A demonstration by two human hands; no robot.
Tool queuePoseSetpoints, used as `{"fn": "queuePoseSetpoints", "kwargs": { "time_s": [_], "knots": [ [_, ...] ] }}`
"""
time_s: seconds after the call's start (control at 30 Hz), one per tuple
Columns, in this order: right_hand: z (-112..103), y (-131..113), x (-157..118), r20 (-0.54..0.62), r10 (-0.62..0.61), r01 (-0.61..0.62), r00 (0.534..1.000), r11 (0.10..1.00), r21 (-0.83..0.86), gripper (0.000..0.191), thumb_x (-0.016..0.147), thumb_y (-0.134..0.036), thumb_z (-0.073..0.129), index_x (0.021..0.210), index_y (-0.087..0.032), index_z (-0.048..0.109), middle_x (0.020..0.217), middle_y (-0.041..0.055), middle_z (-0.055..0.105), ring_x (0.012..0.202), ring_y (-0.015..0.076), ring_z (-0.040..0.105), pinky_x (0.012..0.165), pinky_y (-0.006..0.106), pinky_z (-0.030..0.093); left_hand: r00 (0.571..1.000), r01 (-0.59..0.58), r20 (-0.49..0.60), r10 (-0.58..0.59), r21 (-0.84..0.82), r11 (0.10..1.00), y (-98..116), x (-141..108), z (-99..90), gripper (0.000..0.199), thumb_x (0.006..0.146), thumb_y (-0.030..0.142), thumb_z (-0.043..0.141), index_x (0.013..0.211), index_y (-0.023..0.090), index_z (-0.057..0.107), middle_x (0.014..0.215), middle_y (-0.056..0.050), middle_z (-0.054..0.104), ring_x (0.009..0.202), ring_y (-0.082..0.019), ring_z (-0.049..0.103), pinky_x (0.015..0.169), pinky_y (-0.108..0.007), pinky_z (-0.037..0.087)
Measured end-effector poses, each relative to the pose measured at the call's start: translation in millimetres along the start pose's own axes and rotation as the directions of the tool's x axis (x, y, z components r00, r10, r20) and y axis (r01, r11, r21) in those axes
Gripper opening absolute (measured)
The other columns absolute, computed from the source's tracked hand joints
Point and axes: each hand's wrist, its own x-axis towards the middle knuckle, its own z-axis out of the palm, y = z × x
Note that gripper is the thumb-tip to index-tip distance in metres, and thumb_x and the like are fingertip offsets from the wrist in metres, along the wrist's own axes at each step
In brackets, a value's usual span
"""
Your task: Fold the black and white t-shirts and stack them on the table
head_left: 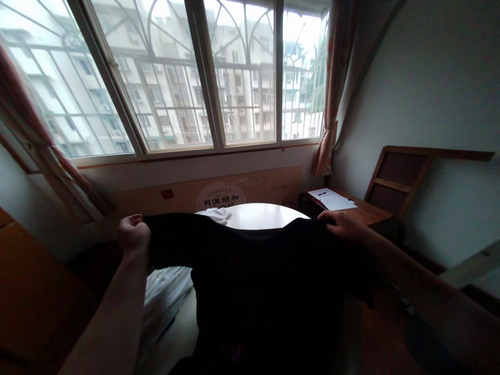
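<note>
A black short-sleeved shirt (269, 286) hangs stretched out in the air, its neckline at the top. My left hand (135, 233) is closed on the end of one sleeve, at the left. At the right, my right hand (339, 225) pinches the shirt near the other shoulder. Behind and below the shirt is a white table (261, 214), mostly hidden by the cloth. A crumpled white cloth (219, 214) lies at the table's far left edge, and pale, striped-looking material (167, 297) shows beneath the left sleeve.
A wooden side table (369, 214) at the right bears white papers (332, 199) and a pen. Beside it stands a wooden chair (398, 179). A printed cardboard panel (183, 195) leans below the barred window. Curtains (330, 104) hang at both sides. An orange-brown surface (27, 291) fills the left edge.
</note>
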Motion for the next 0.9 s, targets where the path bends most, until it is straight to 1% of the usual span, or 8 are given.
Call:
{"fn": "queuePoseSetpoints", "kwargs": {
  "time_s": [0.07,0.13,0.23,0.3,0.37,0.63,0.77,0.9],
  "knots": [
    [16,6,1,0.091,0.046,-0.049,0.995,0.998,0.027,0.029,0.08,-0.027,0.054,0.102,-0.019,0.071,0.095,0.0058,0.073,0.088,0.0221,0.066,0.081,0.031,0.047,0.993,-0.096,-0.064,0.103,0.096,0.991,3,-26,14.4,0.031,0.082,0.018,0.05,0.11,0.012,0.061,0.118,-0.013,0.064,0.121,-0.037,0.056,0.107,-0.059,0.042],
    [33,15,3,0.169,0.1,-0.112,0.981,0.992,0.065,0.029,0.078,-0.029,0.055,0.099,-0.017,0.07,0.092,0.0065,0.071,0.086,0.0221,0.065,0.078,0.031,0.047,0.927,-0.355,0.155,0.342,0.063,0.933,18,-62,36.7,0.039,0.079,0.013,0.053,0.118,0.014,0.061,0.132,-0.01,0.061,0.13,-0.034,0.05,0.115,-0.053,0.038],
    [50,25,9,0.216,0.135,-0.161,0.967,0.981,0.107,0.028,0.073,-0.029,0.057,0.095,-0.015,0.067,0.088,0.006,0.068,0.081,0.0208,0.063,0.072,0.03,0.046,0.424,-0.617,0.713,0.558,-0.224,0.754,46,-116,71.5,0.062,0.071,0.009,0.058,0.132,0.021,0.059,0.139,-0.007,0.06,0.131,-0.027,0.053,0.114,-0.042,0.043],
    [55,28,11,0.206,0.132,-0.162,0.97,0.977,0.14,0.026,0.071,-0.028,0.057,0.092,-0.015,0.065,0.086,0.0055,0.066,0.08,0.02,0.061,0.07,0.029,0.046,0.123,-0.646,0.856,0.503,-0.316,0.695,58,-143,88.7,0.071,0.069,0.013,0.064,0.139,0.022,0.056,0.145,-0.009,0.056,0.135,-0.028,0.05,0.116,-0.041,0.04],
    [56,29,11,0.21,0.128,-0.167,0.969,0.97,0.179,0.027,0.071,-0.03,0.058,0.093,-0.015,0.064,0.085,0.0048,0.064,0.078,0.0192,0.06,0.068,0.028,0.045,0.021,-0.668,0.901,0.433,-0.309,0.677,59,-160,100.3,0.075,0.068,0.017,0.069,0.142,0.022,0.055,0.145,-0.01,0.057,0.134,-0.03,0.052,0.115,-0.041,0.04],
    [53,44,-7,0.429,0.127,-0.217,0.894,0.961,0.169,0.034,0.078,-0.039,0.062,0.1,-0.015,0.072,0.089,0.0055,0.07,0.081,0.0214,0.064,0.071,0.028,0.047,0.223,-0.683,0.935,0.276,-0.052,0.729,34,-170,109.5,0.025,0.09,0.016,0.05,0.102,0.022,0.071,0.106,-0.009,0.074,0.101,-0.028,0.069,0.085,-0.035,0.05],
    [65,54,-12,0.168,0.207,-0.236,0.964,0.956,0.174,0.032,0.082,-0.042,0.054,0.092,-0.015,0.071,0.086,0.005,0.07,0.083,0.0226,0.065,0.073,0.03,0.047,0.374,-0.64,0.898,0.233,0.068,0.766,36,-157,99.3,0.029,0.1,0.031,0.038,0.101,0.019,0.064,0.102,-0.013,0.073,0.096,-0.029,0.068,0.079,-0.036,0.048],
    [70,44,-5,-0.072,0.283,-0.275,0.956,0.956,0.106,0.03,0.086,-0.038,0.051,0.101,-0.019,0.07,0.093,0.0053,0.072,0.088,0.0224,0.067,0.078,0.03,0.047,0.401,-0.612,0.882,0.248,0.056,0.789,42,-136,90.0,0.032,0.1,0.037,0.036,0.098,0.02,0.062,0.095,-0.011,0.072,0.088,-0.027,0.068,0.076,-0.034,0.047]
  ]
}}
